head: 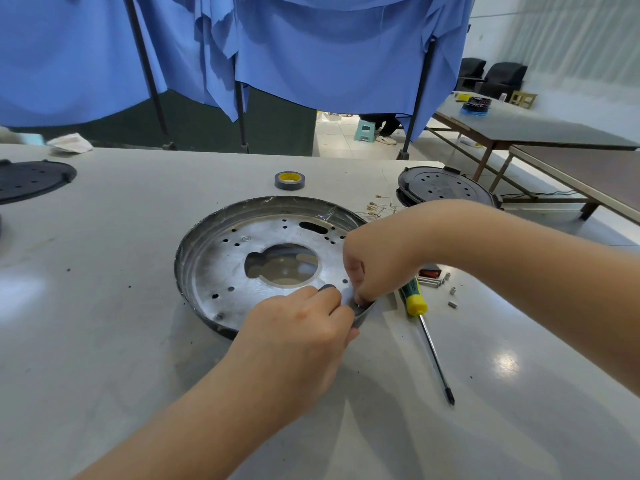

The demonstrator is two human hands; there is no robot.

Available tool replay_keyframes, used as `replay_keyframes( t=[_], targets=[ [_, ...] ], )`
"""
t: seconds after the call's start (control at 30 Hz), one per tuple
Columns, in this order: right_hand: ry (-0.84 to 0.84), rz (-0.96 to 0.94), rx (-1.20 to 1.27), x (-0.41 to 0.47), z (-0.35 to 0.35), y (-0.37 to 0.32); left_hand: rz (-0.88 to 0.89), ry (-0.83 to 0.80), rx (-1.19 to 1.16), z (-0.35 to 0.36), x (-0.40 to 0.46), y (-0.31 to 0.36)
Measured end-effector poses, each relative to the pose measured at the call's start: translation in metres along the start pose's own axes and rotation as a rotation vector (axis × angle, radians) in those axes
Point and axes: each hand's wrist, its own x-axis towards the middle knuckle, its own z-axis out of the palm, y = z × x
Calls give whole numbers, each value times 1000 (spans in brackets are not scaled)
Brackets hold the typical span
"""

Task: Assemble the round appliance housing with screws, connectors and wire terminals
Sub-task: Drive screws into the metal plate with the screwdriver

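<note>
the round metal housing [242,258] lies flat on the grey tabletop [104,341], open side up, and both hands meet at its near right rim. the left hand [298,327] and right hand [367,268] each pinch a short strip of grey tape [362,311] there with curled fingers. a yellow-handled screwdriver [420,317] lies just right of the housing, small metal spacers [446,289] beside it, a tape roll [290,180] behind.

Blue cloth [311,57] hangs from dark poles [149,74] behind the grey worktable [104,289]. Right of the cloth, two long tables [540,129] stand on pale floor tiles [339,140], with dark armchairs [498,77] beyond them against a white wall [561,36]. A green stool [365,129] shows beneath the cloth's hem.
</note>
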Motion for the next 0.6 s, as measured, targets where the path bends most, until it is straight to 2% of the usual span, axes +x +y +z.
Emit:
replay_keyframes(
  t=[0.17, 0.6],
  targets=[
    [-24, 4, -45, 4, 1, -6, 6, -16, -9, -1, -1, -4],
    [15, -7, 74, 6, -4, -7, 48, -31, -23, -15, 5, -26]
  ],
)
